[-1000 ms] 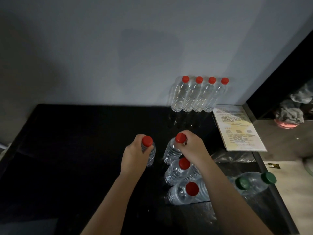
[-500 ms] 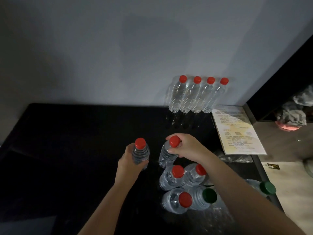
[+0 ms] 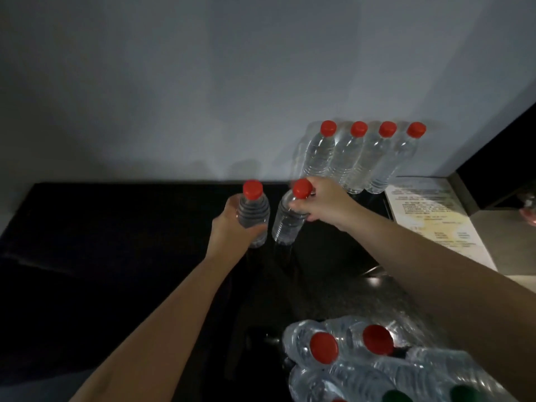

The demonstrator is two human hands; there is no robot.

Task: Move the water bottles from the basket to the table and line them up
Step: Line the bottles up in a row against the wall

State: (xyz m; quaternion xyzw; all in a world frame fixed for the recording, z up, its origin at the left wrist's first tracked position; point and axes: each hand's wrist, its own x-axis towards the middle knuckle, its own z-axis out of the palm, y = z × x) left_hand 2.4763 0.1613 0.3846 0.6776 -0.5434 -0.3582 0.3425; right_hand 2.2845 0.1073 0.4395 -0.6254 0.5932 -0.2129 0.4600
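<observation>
- left hand (image 3: 232,224) is wrapped round the body of the first bottle (image 3: 253,210), long axis near vertical, red cap up
- right hand (image 3: 324,204) pinches the second bottle (image 3: 287,224) by the neck, cap tipped right, base left
- both over the black table (image 3: 116,242), can't tell if they touch it
- four bottles (image 3: 348,158) stand in a row at the wall
- leftover bottles (image 3: 333,352) bunched near-right, caps towards the camera
</observation>
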